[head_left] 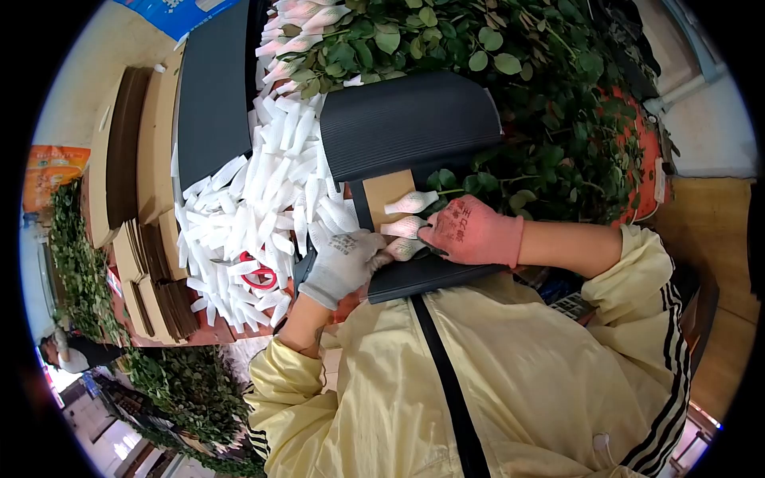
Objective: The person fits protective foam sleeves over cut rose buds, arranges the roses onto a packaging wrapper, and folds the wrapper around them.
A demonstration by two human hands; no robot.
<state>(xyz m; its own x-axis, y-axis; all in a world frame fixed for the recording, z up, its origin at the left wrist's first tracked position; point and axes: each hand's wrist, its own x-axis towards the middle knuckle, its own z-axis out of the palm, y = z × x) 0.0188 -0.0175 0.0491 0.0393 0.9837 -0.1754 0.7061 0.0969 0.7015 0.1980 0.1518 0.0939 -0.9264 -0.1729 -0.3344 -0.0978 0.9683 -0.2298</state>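
Note:
Three pale pink roses in white mesh sleeves lie side by side on a piece of brown cardboard [388, 188] and a black ribbed sheet [434, 280]: an upper rose [411, 202], a middle rose [403, 227] and a lower rose [405, 249]. My right hand [472, 232], in a pink glove, is closed at the stem end of the lower two; its fingers partly hide what they grip. My left hand [343, 264], in a grey-white glove, has its fingers curled against the tip of the lower rose.
Loose white mesh sleeves [275, 175] are heaped on the left, with red-handled scissors [259, 272] among them. A black ribbed cover [410, 119] lies beyond my hands. Leafy rose stems [550, 127] fill the right. Folded cardboard [151, 279] stands at far left.

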